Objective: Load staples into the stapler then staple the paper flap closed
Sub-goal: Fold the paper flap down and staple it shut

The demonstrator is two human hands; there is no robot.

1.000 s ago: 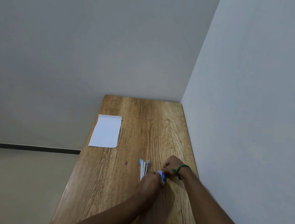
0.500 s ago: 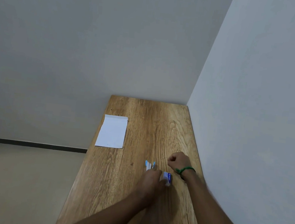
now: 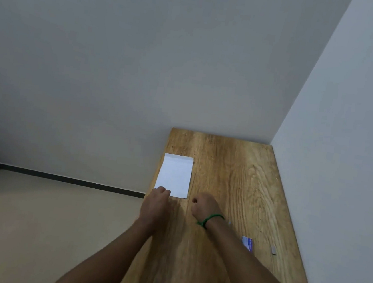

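Far to the left, past the table edge, a dark skirting stripe is running along the foot of the grey wall, above a beige floor.

My left hand is reaching out over the left edge of the long wooden table. Its bent fingers are touching the near left corner of the white rectangular sheet of paper. I cannot tell whether they are pinching that corner or only resting on it. The paper is lying flat by the table's left edge, well towards the far end, and a narrow folded flap is showing along its far side.

Just right of the paper's near right corner, my right hand is hovering, clenched into a fist, with nothing showing inside it. It is apart from the sheet. A green cord band is circling that wrist.

A tiny pale blue bit is peeking out just right of the wrist. It is too blurred for me to say whether it is the stapler.

Nearer and further right, a small blue and white staple box is lying on the wood just beside my right forearm. Right of the box, a short grey strip of staples is lying on its own, not touching the box and close to the table's right edge by the pale side wall.
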